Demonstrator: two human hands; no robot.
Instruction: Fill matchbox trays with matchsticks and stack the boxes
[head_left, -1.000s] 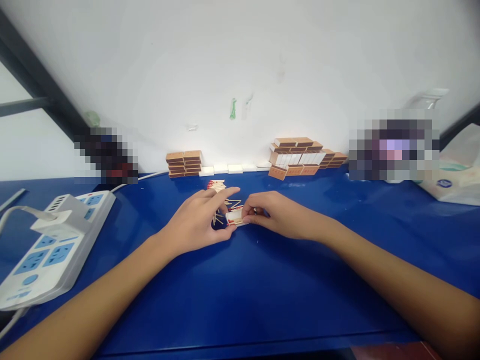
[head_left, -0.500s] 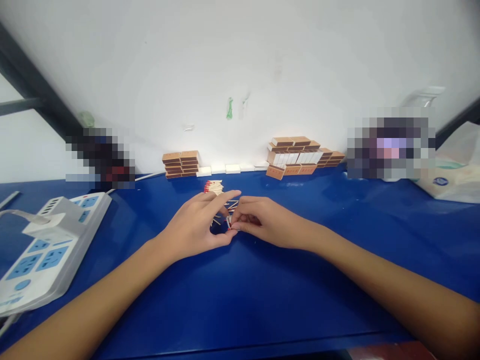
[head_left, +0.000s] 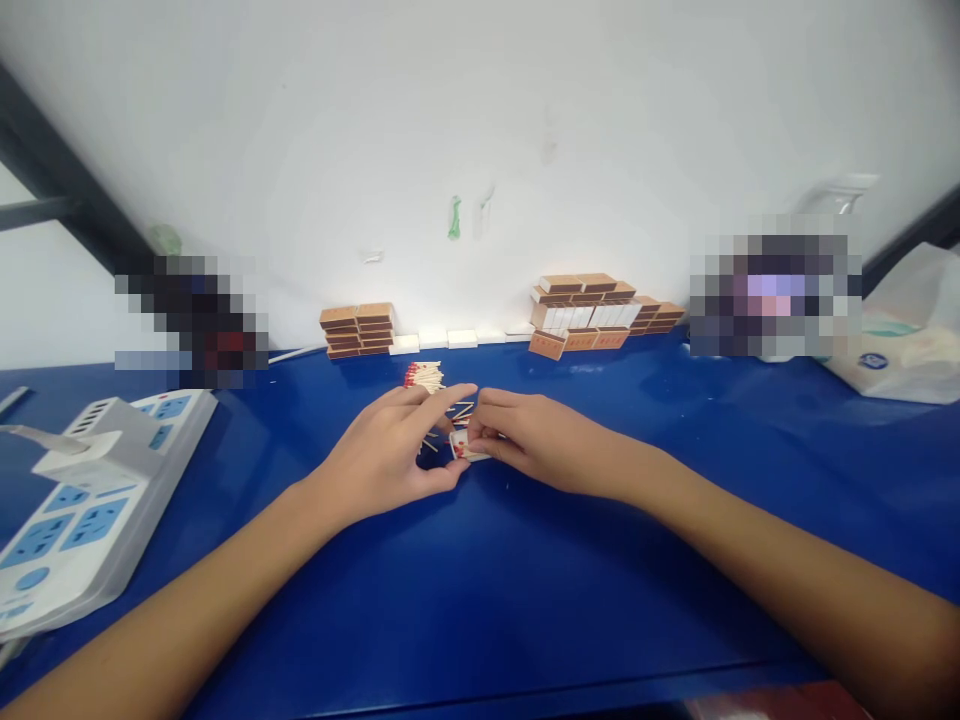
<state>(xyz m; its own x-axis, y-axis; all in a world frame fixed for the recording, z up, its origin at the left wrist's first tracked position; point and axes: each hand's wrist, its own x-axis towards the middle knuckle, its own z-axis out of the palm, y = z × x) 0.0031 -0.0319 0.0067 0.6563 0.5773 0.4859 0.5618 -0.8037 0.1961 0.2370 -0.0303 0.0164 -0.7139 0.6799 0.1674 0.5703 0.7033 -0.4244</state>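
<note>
My left hand [head_left: 390, 450] and my right hand [head_left: 529, 440] meet at the middle of the blue table [head_left: 525, 580]. Between their fingertips sits a small white matchbox tray [head_left: 466, 446] with red-tipped matches in it. Both hands pinch it, the left from the left side, the right from the right. Just behind the hands lies a loose pile of red-tipped matches [head_left: 426, 377], partly hidden by my left fingers.
Brown matchboxes are stacked against the wall at centre left [head_left: 358, 330] and centre right [head_left: 600, 315], with white inner trays [head_left: 442, 339] between them. A white power strip [head_left: 82, 490] lies at the left. A plastic bag [head_left: 907, 335] sits at far right.
The hands drew closer together around the white tray, which tipped and was mostly hidden half a second ago, and now shows again between the fingertips. The view shifted slightly.
</note>
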